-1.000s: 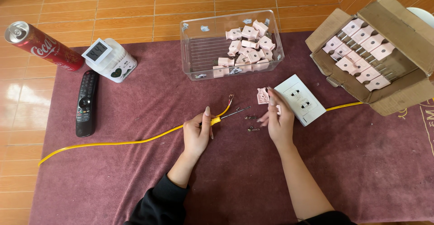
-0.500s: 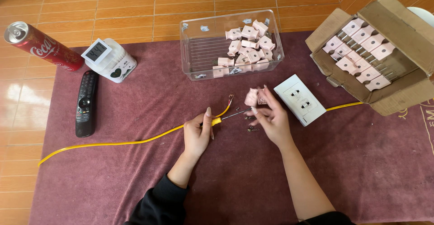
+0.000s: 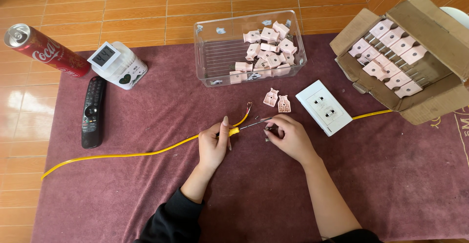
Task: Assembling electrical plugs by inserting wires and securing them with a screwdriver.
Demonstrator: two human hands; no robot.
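My left hand [image 3: 214,144] grips a small yellow-handled screwdriver [image 3: 235,130] whose thin metal shaft points right. My right hand [image 3: 289,136] curls at the shaft's tip, its fingertips pinched on a small metal screw [image 3: 267,131]. A long yellow cable [image 3: 122,155] runs from the left under my left hand and ends in bared wires [image 3: 249,107]. Two pink plug halves [image 3: 277,100] lie on the cloth just beyond my right hand. A white wall socket [image 3: 323,107] lies to their right.
A clear bin [image 3: 210,52] of pink plugs stands at the back, and an open cardboard box [image 3: 439,33] of several more is at the right. A red can [image 3: 44,51], a white clock tub [image 3: 117,66] and a black remote [image 3: 93,112] lie left on the maroon cloth [image 3: 146,199].
My right hand has put down the pink plug piece it held; the two halves now lie on the cloth. The hand has come down to the screwdriver tip.
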